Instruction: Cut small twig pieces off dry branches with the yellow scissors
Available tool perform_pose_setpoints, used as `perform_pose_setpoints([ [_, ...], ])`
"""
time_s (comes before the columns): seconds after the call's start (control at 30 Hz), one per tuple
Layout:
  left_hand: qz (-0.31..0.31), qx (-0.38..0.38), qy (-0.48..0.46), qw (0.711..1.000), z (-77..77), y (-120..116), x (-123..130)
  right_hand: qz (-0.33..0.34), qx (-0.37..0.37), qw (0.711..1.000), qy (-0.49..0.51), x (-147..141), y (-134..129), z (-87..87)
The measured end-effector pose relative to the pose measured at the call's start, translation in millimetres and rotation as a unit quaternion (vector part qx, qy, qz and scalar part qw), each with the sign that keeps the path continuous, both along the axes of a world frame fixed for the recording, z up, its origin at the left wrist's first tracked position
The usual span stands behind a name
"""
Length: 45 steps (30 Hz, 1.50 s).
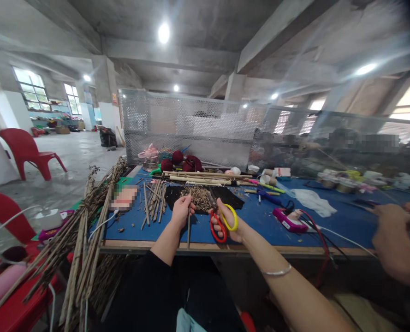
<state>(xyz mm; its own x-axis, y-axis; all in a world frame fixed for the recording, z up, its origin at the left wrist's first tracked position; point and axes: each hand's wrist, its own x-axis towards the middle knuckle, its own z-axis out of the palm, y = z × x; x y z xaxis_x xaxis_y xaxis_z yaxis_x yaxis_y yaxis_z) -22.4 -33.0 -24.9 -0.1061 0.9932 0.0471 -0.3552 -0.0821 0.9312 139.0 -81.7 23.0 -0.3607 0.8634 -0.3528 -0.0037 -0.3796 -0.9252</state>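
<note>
Between the fingers of my left hand (pixel 181 211) a thin dry stalk (pixel 188 233) stands nearly upright, its lower end reaching the table's front edge. My right hand (pixel 233 222) is closed round a pair of scissors (pixel 231 218) with one red and one yellow handle loop; the blades point away over a black cloth (pixel 227 197). A heap of small brown plant bits (pixel 198 197) lies on that cloth, just beyond both hands. Left of the cloth, several cut stalks (pixel 155 203) are spread on the blue table (pixel 135 230).
A bundle of long dry stalks (pixel 83 258) leans at the left over a red chair. Bamboo sticks (pixel 205 177) and dark red yarn balls (pixel 177 157) lie at the back. A purple power strip (pixel 289 220) with cables sits to the right. Another person's hand (pixel 395 240) is at the far right.
</note>
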Motion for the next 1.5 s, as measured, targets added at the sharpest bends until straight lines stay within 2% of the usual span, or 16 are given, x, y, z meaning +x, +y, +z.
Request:
perform_pose_setpoints([
  [0.17, -0.002, -0.001, 0.004, 1.0, 0.3, 0, 0, 0.034, -0.023, 0.999, 0.004, 2, -8, 6.4],
  [0.33, -0.039, 0.001, 0.02, 0.999, 2.0, -3, 1, 0.057, -0.046, 0.997, 0.005, -7, 1, 5.5],
  [0.43, -0.035, -0.001, 0.018, 0.999, 2.8, -4, 1, 0.06, -0.052, 0.997, 0.017, -11, 6, 3.5],
  [0.8, -0.045, -0.01, 0.024, 0.999, 3.8, -5, 2, 0.003, -0.015, 0.999, 0.048, -14, 16, -7.9],
  [0.97, -0.023, -0.013, 0.007, 1.0, 1.3, -1, 1, -0.017, -0.024, 0.999, 0.044, -6, 7, -3.7],
  [1.23, 0.002, -0.021, -0.005, 1.0, 3.8, -2, 0, 0.056, -0.063, 0.996, 0.003, 8, -18, 7.7],
  [1.4, -0.005, -0.016, 0.006, 1.0, 3.1, -2, 0, 0.042, -0.014, 0.997, -0.059, -3, -6, 6.5],
  [1.5, -0.038, -0.007, 0.024, 0.999, 1.7, -2, 1, 0.049, 0.01, 0.996, -0.081, -11, 7, 6.1],
])
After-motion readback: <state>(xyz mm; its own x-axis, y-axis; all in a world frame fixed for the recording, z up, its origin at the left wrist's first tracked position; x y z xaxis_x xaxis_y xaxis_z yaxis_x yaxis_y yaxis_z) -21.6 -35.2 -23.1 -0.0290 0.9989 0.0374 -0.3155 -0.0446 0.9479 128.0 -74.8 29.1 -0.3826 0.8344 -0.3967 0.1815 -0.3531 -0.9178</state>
